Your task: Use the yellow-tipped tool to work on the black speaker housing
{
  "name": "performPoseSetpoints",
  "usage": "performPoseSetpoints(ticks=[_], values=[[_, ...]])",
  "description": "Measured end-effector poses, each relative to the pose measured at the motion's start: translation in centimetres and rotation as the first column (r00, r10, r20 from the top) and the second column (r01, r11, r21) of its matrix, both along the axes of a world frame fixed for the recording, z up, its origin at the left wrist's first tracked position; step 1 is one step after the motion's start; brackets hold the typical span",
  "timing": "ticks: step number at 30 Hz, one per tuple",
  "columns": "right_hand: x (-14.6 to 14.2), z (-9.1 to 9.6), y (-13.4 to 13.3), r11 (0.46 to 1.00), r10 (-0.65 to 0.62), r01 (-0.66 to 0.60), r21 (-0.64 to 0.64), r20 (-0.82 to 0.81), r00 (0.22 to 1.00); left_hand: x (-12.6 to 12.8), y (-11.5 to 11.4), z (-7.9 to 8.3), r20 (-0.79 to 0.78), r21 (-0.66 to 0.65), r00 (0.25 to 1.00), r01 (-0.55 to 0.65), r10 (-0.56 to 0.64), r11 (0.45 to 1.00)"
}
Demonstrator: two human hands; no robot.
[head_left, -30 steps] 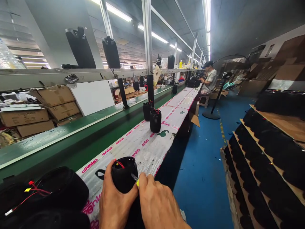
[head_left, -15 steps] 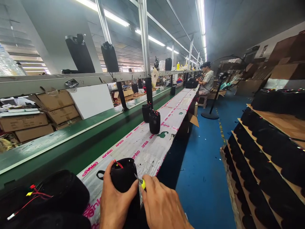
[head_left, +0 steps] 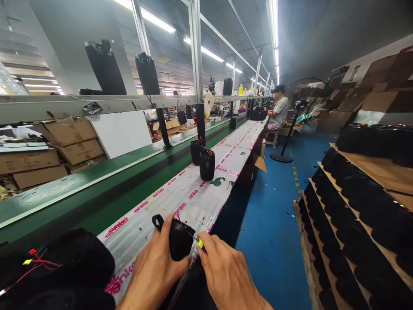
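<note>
L hand [head_left: 156,269] clamped on 1 black cylindrical speaker casing [head_left: 180,239]; R hand [head_left: 230,271] pinching 1 small yellow-handled metal tool [head_left: 200,243]. 2 more black casings [head_left: 207,165] upright on white pink-printed belt [head_left: 190,202].

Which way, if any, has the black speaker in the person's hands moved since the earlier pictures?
Yes: the black speaker has tilted, top leaning left, against the upright speaker standing on the conveyor belt.

A speaker housing [head_left: 182,239] sits between my left hand [head_left: 151,267] and right hand [head_left: 226,271]; two more housings [head_left: 207,165] stand ahead on the conveyor belt [head_left: 180,202], with shelves [head_left: 371,172] to its right.
</note>
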State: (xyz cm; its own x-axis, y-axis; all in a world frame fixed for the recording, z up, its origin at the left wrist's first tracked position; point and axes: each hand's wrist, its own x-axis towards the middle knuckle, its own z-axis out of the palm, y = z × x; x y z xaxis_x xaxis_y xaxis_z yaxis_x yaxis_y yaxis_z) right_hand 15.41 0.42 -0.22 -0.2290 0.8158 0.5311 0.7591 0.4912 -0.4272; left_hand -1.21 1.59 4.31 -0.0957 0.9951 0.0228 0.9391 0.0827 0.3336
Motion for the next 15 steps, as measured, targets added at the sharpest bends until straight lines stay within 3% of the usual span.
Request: performPoseSetpoints(ticks=[3, 6, 15], values=[[1.0, -1.1, -0.1, 0.997, -0.05, 0.053, -0.053, 0.066, 0.997, 0.9, 0.7, -0.6, -0.159, -0.119, 0.98, 0.102, -0.12, 0.988], [1.5, -2.1, -0.3, 0.99, -0.082, 0.093, -0.11, 0.104, 0.991, 1.7, 1.3, -1.1, -0.259, -0.152, 0.956, 0.102, -0.139, 0.983], [0.4, -4.0, 0.0, 0.979, -0.068, 0.071, -0.193, 0.026, 0.997, 1.5, 1.7, -0.8, -0.321, -0.214, 0.936, 0.076, -0.143, 0.974]])
